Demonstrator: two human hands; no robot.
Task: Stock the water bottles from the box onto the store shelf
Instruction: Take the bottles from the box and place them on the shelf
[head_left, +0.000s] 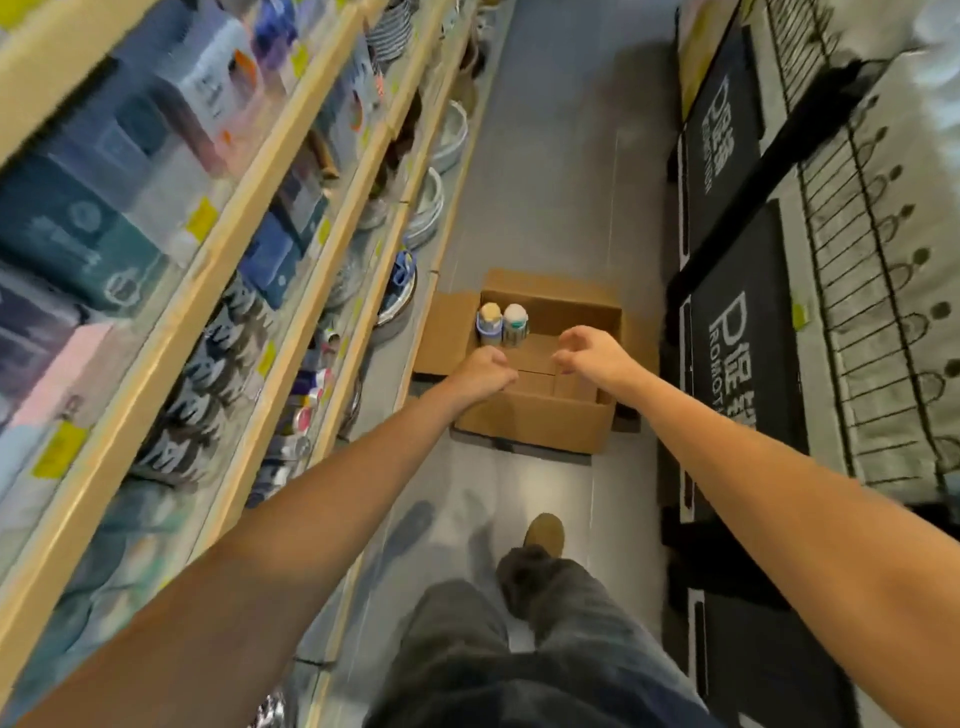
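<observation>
Reaching over the open box (535, 426) on the floor (545, 156), the left hand (485, 371) is clenched on nothing and the right hand (587, 353) hangs loosely curled, empty. Two water bottles (491, 325) stand upright in the box's far left corner, near the shelf (234, 234).

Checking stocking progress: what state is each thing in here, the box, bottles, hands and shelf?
Box: on the floor, open, flaps folded out, mostly empty.
Tan-capped bottle: upright in the box's far left corner, capped.
White-capped bottle: upright beside it, capped.
Left hand: fingers curled, holding nothing, over the box.
Right hand: fingers loosely curled, holding nothing, over the box.
Shelf: full of goods.
</observation>
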